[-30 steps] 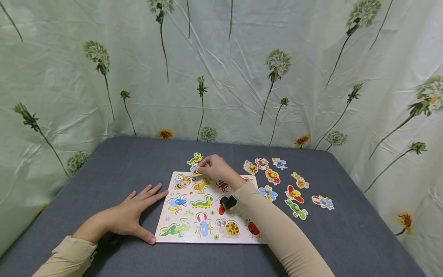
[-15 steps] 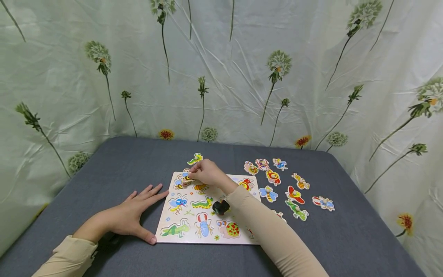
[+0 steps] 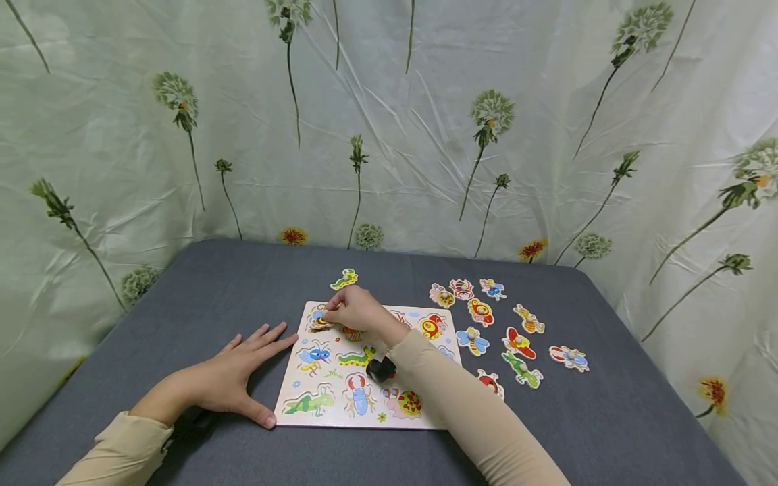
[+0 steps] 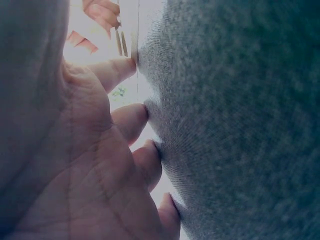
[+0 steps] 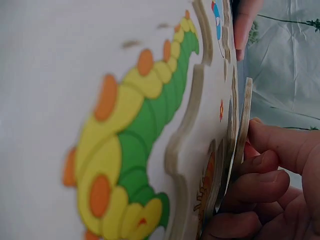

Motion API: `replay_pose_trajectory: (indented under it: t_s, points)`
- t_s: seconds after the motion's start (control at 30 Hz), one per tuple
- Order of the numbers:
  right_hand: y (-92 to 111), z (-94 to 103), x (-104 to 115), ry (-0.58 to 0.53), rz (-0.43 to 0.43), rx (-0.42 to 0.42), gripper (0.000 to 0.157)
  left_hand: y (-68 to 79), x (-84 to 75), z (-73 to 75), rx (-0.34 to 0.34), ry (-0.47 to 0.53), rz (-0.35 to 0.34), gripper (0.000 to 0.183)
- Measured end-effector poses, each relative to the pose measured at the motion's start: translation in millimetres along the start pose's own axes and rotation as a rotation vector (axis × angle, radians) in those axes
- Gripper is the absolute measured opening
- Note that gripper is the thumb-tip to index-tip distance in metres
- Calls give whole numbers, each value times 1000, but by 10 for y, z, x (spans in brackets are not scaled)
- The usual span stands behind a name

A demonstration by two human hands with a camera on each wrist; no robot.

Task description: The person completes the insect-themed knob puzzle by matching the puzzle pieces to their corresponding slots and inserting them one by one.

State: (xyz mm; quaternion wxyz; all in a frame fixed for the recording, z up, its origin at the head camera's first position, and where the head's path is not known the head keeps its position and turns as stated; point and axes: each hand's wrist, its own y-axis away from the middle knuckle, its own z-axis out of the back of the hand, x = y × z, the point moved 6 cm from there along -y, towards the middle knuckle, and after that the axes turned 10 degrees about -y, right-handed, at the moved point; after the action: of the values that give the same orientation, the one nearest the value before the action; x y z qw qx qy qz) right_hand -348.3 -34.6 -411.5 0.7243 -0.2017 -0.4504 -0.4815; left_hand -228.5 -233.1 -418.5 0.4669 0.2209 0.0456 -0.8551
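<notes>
A pale wooden peg puzzle board [image 3: 331, 420] with printed insect recesses lies on the table. My right hand [image 3: 360, 314] pinches a bee puzzle piece [image 3: 319, 322] over the bee recess in the board's far left corner. In the right wrist view the piece's thin wooden edge [image 5: 243, 125] stands close over the board, beside my fingers. The printed caterpillar recess [image 5: 135, 135] fills much of that view. My left hand [image 3: 231, 374] rests on the table with spread fingers, its fingertips and thumb at the board's left edge. The left wrist view shows its palm [image 4: 95, 170] and fingers.
A caterpillar piece [image 3: 344, 279] lies beyond the board's far edge. Several more pieces lie to the right, among them a dragonfly [image 3: 473, 341], a grasshopper [image 3: 521, 370] and a stag beetle [image 3: 568, 358]. A floral curtain [image 3: 413, 135] hangs behind the grey table [image 3: 608, 418].
My right hand has carried the bee piece leftward and nearer, from beyond the board's far edge to over the corner bee recess. The left hand stays in place.
</notes>
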Motion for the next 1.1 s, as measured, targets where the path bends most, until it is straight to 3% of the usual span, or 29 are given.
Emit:
replay_pose_trajectory:
  t_s: [1.1]
  points:
    - [-16, -89, 29, 53, -78, 20, 11, 9, 0, 2, -24, -32, -16, 129]
